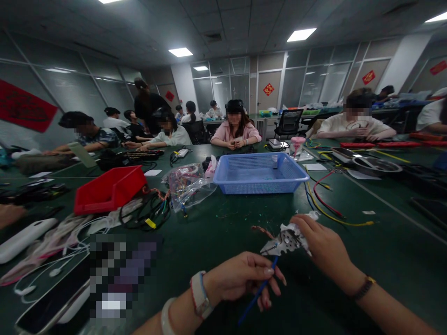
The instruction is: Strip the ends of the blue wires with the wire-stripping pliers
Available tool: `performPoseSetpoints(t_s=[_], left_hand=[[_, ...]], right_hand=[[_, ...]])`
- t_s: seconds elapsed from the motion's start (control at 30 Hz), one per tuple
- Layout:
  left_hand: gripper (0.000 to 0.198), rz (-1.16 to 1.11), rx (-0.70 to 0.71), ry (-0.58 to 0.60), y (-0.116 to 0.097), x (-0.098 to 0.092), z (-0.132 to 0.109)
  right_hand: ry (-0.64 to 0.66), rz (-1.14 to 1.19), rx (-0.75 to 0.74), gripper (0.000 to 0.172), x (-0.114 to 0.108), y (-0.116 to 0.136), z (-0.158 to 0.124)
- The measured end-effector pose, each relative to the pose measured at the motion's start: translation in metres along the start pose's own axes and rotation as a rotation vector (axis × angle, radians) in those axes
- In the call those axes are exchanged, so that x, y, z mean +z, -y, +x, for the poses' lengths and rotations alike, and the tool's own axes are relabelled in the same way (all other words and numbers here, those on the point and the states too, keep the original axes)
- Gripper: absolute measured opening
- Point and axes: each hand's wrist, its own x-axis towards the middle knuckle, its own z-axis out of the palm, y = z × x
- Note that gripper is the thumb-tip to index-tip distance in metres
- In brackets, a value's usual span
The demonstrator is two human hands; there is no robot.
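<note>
Between the thumb and fingers of my left hand (249,277) is a blue wire (256,298), slanting from lower left to upper right. Its upper end meets the jaws of a pair of wire strippers (288,241), a flat silver tool with notches and holes. My right hand (319,237) is closed around the strippers; the handles are mostly hidden in the palm, with some white wrapping showing there. A strand of bare copper (263,231) sticks out beyond the jaws, at the far side of the tool.
Past my hands stands a blue plastic basket (260,186); left of it lie a clear bag of wires (188,186) and a red bin (110,190). Black cables (150,211), earphones and a phone (56,293) lie at left, loose coloured wires (328,214) at right. Several people sit around the table.
</note>
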Motion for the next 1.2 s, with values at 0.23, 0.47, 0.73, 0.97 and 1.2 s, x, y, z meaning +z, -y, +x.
performPoseSetpoints(t_s=[0.23, 0.47, 0.73, 0.97, 1.2], left_hand=[[0.027, -0.028, 0.027, -0.126, 0.006, 0.002, 0.005], [0.026, 0.004, 0.058, -0.217, 0.004, 0.005, 0.004], [0.025, 0.066, 0.036, -0.208, 0.003, 0.005, 0.004], [0.024, 0.137, 0.04, -0.141, -0.002, 0.003, 0.002], [0.024, 0.224, 0.011, -0.066, -0.006, 0.002, -0.001]], right_hand=[[0.085, 0.01, 0.029, 0.051, 0.014, 0.01, 0.0], [0.045, -0.073, -0.024, 0.051, 0.018, 0.011, 0.001], [0.113, -0.129, -0.014, 0.023, 0.01, 0.009, 0.004], [0.262, 0.154, 0.112, 0.026, 0.005, 0.002, 0.007], [0.394, 0.398, 0.088, 0.025, -0.003, -0.012, 0.01]])
